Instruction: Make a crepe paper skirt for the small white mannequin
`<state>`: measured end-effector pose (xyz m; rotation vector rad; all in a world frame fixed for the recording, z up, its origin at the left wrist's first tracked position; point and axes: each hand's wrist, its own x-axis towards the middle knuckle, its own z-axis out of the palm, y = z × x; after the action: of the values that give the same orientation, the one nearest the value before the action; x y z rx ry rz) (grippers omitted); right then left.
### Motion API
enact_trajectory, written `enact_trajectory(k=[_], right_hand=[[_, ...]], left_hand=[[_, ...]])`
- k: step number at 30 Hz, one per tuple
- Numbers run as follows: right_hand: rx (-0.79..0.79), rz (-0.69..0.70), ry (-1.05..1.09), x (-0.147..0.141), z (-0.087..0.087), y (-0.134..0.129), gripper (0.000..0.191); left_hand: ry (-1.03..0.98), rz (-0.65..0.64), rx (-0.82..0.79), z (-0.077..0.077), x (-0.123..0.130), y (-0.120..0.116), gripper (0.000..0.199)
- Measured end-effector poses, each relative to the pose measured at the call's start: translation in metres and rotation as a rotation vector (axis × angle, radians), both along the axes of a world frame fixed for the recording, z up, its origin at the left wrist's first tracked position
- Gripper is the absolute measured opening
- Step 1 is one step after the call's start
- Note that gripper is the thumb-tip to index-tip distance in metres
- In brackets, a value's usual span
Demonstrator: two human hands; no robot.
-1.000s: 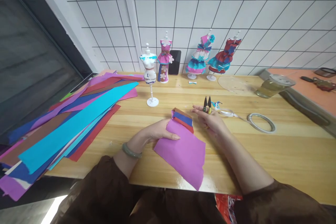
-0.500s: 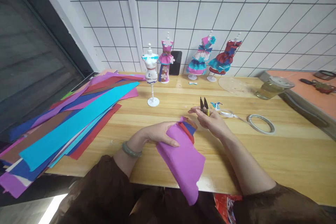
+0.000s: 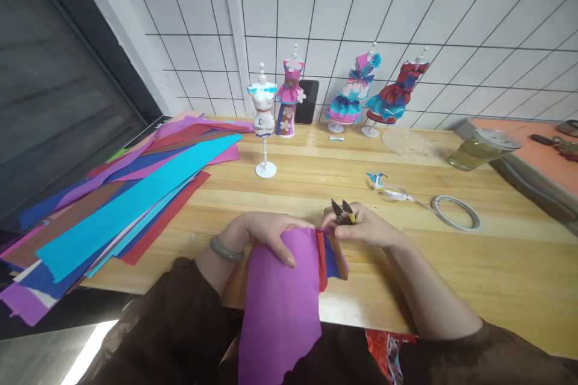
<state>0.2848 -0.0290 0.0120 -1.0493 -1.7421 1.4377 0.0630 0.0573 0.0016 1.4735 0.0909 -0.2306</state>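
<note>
One purple, papery sheet [image 3: 280, 301] droops off the pale wooden bench [image 3: 451, 277] at six o'clock, gripped by the left hand [image 3: 270, 232]; the right hand [image 3: 365, 227], I see, holds black-bladed, yellow-handled snips [image 3: 345, 215] and touches the sheet's one o'clock corner.

dark phone [image 3: 310, 102] leaning by tiled wall [image 3: 406, 15] — clear cup [image 3: 492, 139], yellowish liquid [image 3: 466, 158] inside — orange surface [image 3: 553, 171] beside it

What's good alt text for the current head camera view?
The left hand holds a purple, fabric-like sheet with red, blue and brown layers at one edge; the right hand, holding small black-bladed snips, is at that edge. Behind, a mostly bare white mannequin and three dressed mannequins stand on a light wooden table.
</note>
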Motion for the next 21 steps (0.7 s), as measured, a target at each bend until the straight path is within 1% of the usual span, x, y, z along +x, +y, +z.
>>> enact_trajectory(k=[5,9,12,14,17,19,20,21], right_hand=[[-0.107,-0.024,-0.037,0.002,0.001,-0.001,0.026],[-0.082,0.017,-0.157,0.006,0.005,-0.003,0.029],[-0.071,0.038,-0.229,0.006,0.007,-0.005,0.028],[-0.084,0.041,-0.219,0.005,0.008,-0.007,0.025],[-0.096,0.087,-0.161,-0.001,0.009,-0.009,0.021],[-0.1,0.105,-0.122,-0.004,0.007,-0.008,0.019],[-0.097,0.082,-0.107,-0.006,0.005,-0.007,0.019],[-0.091,0.032,-0.094,-0.008,0.003,-0.006,0.019]], left_hand=[[-0.001,0.013,0.049,0.006,-0.003,0.004,0.079],[-0.085,0.003,0.139,0.008,-0.005,0.008,0.08],[-0.124,0.035,0.187,0.01,-0.008,0.01,0.081],[-0.088,0.072,0.211,0.011,-0.011,0.011,0.077],[-0.02,0.138,0.255,0.012,-0.013,0.01,0.071],[-0.003,0.173,0.323,0.01,-0.013,0.011,0.067],[-0.007,0.173,0.371,0.009,-0.012,0.011,0.064],[-0.013,0.163,0.42,0.008,-0.011,0.012,0.06]])
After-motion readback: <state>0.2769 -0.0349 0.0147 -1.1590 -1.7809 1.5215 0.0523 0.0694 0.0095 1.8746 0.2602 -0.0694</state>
